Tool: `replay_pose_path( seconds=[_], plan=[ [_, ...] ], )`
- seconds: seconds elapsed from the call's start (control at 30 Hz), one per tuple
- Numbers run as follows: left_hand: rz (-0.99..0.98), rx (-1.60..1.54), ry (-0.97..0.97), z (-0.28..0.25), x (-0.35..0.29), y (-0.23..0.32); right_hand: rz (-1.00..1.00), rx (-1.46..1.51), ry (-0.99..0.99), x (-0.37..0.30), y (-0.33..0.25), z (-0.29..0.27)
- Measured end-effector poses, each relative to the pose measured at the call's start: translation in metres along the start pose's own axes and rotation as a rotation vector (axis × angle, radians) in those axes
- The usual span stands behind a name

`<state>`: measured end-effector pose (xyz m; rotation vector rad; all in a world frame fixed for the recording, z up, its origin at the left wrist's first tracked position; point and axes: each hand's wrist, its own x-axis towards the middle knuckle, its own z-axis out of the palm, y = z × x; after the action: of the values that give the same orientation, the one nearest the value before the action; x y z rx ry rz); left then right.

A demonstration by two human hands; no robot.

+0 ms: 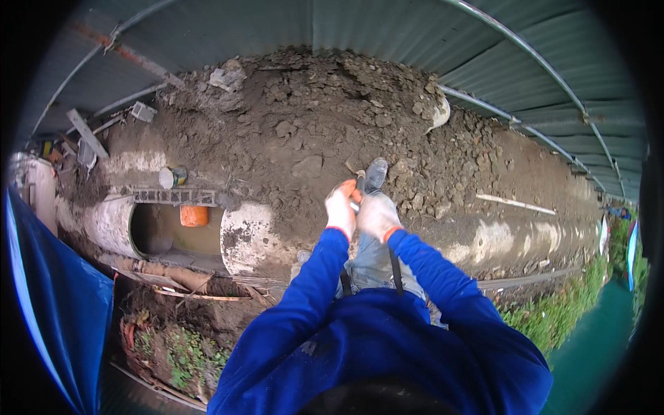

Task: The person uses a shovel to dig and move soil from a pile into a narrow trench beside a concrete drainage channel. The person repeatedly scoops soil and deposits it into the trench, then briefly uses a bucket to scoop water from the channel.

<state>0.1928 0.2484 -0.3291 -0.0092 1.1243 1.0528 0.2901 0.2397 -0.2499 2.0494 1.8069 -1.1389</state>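
Observation:
My left hand (340,209), in a white work glove with orange fingers, is closed in front of my body. Out of its fingers a short hand tool (360,182) with a dark end seems to stick up; its exact kind is unclear. Close beside it, my right hand (378,216), gloved the same way, is closed too, and its fingers are partly turned from view. A small pale bit shows between the two hands. Just beyond them a muddy boot (375,175) stands on the loose soil (304,131).
At left, a large concrete pipe (111,228) has a gap edged by hollow bricks (169,196), with an orange container (194,216) in murky water. A small bucket (171,177) lies nearby. A pale bar (515,203) lies right. Corrugated sheeting (249,31) and a blue tarp (59,297) border the site.

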Motion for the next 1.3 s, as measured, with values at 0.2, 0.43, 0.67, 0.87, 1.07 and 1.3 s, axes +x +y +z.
replay_pose_path(
  seconds=[0.2, 0.43, 0.67, 0.87, 1.07, 1.3],
  plan=[
    [-0.054, -0.001, 0.13, -0.096, -0.03, -0.013, 0.1, 0.063, -0.045, -0.035, -0.025, 0.097],
    [0.004, 0.117, 0.529, -0.264, -0.072, -0.067, 0.147, 0.108, -0.281, -0.071, -0.059, 0.255],
    [-0.034, 0.79, 1.218, -0.291, -0.074, -0.143, -0.173, 0.449, -0.839, 0.016, 0.064, 0.274],
    [0.129, 1.148, 1.274, -0.4, -0.063, -0.184, 0.753, 0.913, -0.314, 0.193, 0.19, 0.344],
    [0.062, 0.585, 1.361, -0.484, -0.031, -0.228, 0.823, 1.39, -0.063, 0.345, 0.246, 0.47],
    [0.156, 0.727, 1.428, -0.494, -0.034, -0.272, 0.697, 1.738, -0.111, 0.399, 0.29, 0.508]
  ],
)
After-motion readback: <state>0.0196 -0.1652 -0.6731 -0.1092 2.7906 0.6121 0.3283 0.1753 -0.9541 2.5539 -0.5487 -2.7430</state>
